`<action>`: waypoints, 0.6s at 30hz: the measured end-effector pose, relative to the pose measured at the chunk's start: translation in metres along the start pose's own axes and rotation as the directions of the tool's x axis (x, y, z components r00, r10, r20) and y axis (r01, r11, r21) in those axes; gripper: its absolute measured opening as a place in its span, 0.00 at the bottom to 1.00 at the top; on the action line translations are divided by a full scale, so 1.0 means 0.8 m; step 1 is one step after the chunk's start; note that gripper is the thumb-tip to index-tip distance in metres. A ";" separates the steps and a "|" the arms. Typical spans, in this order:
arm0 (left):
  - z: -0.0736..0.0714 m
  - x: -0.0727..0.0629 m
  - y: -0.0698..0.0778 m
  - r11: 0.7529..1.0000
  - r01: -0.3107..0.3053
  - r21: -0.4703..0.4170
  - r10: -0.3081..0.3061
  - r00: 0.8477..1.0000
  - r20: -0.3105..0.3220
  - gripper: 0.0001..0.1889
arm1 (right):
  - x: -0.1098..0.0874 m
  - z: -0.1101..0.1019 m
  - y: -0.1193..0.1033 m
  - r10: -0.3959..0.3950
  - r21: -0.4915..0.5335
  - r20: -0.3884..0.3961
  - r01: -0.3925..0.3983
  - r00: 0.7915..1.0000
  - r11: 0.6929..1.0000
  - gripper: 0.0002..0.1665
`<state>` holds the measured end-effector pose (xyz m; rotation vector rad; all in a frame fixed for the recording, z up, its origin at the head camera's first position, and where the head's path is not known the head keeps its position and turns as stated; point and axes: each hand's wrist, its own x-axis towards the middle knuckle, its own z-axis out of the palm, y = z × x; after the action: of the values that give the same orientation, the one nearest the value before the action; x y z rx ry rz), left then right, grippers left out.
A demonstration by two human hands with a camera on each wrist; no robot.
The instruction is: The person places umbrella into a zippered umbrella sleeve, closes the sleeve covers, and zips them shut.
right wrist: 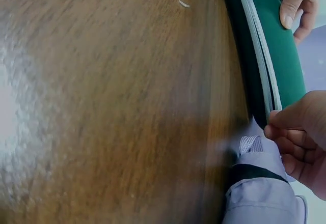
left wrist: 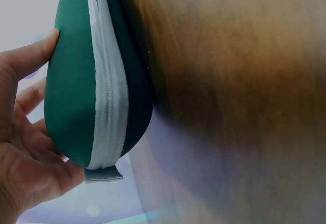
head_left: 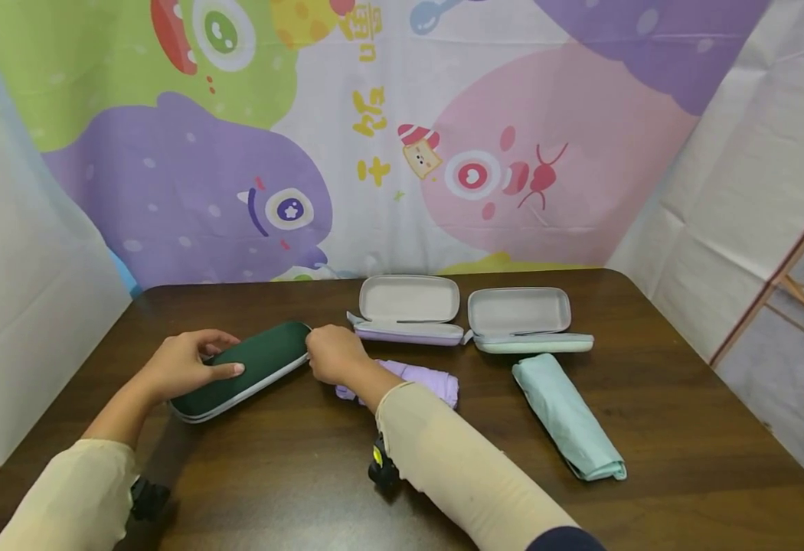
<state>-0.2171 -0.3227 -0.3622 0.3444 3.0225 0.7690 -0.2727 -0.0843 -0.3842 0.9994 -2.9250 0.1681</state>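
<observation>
A dark green zippered hard case (head_left: pixel 260 358) lies slantwise on the table's left half. My left hand (head_left: pixel 184 364) grips it across the top, thumb on the near side. At its right end my right hand (head_left: pixel 338 353) pinches the zipper; the pull itself is hidden by the fingers. The white zipper (right wrist: pixel 260 46) runs along the case's side, with a dark gap beside my right fingers in the right wrist view. A grey fabric tab (left wrist: pixel 104 174) sticks out at the end seen in the left wrist view. Behind my right wrist lies a folded lavender umbrella (head_left: pixel 423 380), partly covered.
Two cases stand open at the back of the brown table (head_left: pixel 271 474): a lavender one (head_left: pixel 409 300) and a mint one (head_left: pixel 521 312), both with grey linings. A folded mint umbrella (head_left: pixel 567 417) lies at the right. Behind hangs a cartoon-printed cloth (head_left: pixel 374 222).
</observation>
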 end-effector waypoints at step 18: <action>0.018 0.004 0.022 0.998 0.062 0.033 -0.060 0.996 -0.063 0.30 | -0.005 0.002 -0.029 -0.141 0.086 0.045 0.137 0.989 0.987 0.07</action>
<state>-0.2155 -0.3001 -0.3665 0.2315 3.0911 0.7368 -0.2553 -0.1002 -0.3841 1.2327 -2.9012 0.2631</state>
